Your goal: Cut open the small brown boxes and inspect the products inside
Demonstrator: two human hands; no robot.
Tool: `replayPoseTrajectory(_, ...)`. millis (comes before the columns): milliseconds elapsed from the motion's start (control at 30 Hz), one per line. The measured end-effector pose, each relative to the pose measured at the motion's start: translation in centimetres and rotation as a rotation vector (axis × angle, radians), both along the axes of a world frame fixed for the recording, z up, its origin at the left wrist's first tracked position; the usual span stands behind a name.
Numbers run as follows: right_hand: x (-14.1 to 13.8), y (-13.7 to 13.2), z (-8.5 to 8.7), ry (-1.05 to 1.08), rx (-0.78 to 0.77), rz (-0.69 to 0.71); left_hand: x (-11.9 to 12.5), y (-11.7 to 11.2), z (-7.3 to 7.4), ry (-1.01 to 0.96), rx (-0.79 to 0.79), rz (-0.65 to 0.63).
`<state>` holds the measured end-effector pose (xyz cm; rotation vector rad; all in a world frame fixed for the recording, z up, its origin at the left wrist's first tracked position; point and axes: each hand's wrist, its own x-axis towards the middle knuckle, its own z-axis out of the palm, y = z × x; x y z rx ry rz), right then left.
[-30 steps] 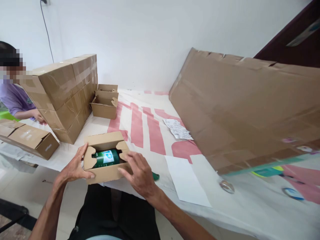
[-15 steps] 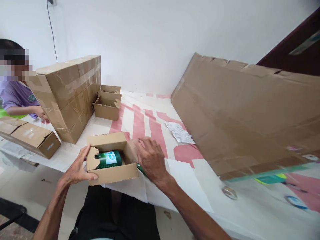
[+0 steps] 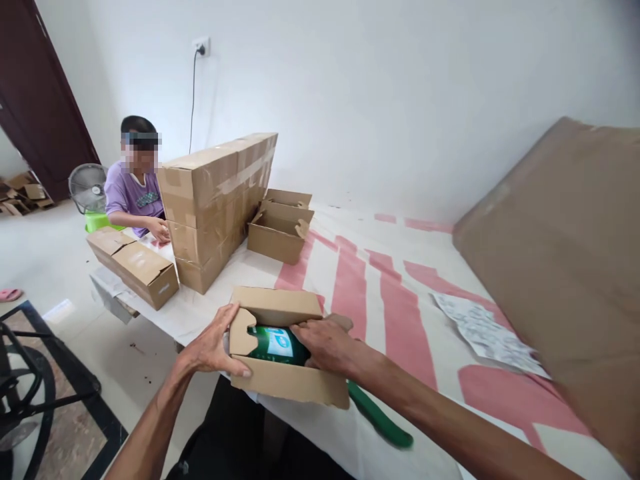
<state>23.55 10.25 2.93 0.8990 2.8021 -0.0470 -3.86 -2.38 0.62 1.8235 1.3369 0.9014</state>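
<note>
One table (image 3: pixel 370 300), box (image 3: pixel 300 387) at its near edge: hard shove could tip it. Left hand (image 3: pixel 215 343) clamped on box's left end. Right hand (image 3: pixel 327 343) part-curled over right end of can (image 3: pixel 277 347) lying in box; can't tell if gripping. Green tool (image 3: pixel 383 420) alongside could get knocked; left flap (image 3: pixel 243 333) could crease if can catches.

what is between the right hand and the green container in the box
Nothing visible: the right hand is at the container through the open top of the box. The notched flap is at the opposite end, by the left hand.
</note>
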Motion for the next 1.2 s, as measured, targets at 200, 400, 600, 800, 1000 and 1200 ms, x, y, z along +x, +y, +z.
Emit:
replayPoseTrajectory(200,-0.4,0.5,0.3,0.035,-0.258,-0.011,0.1,-0.1,-0.5,0.017,-0.009,-0.003)
replayPoseTrajectory(400,-0.3,0.0,0.9,0.066,-0.36,-0.057,0.0,0.1,-0.6,0.036,0.011,-0.014)
replayPoseTrajectory(600,-0.6,-0.3,1.0,0.015,-0.349,-0.077,0.0,0.3,-0.6,0.04,0.017,-0.018)
replayPoseTrajectory(800,-0.8,-0.1,0.5,0.066,-0.516,-0.135,0.2,0.5,-0.6,0.02,0.031,-0.008)
replayPoseTrajectory(1000,-0.7,-0.9,0.8,0.251,-0.514,-0.175,0.1,0.5,-0.9,-0.03,0.067,0.016)
replayPoseTrajectory(1200,-0.2,-2.3,4.3,0.192,-0.321,-0.279,0.5,1.4,-0.5,-0.014,0.122,0.04)
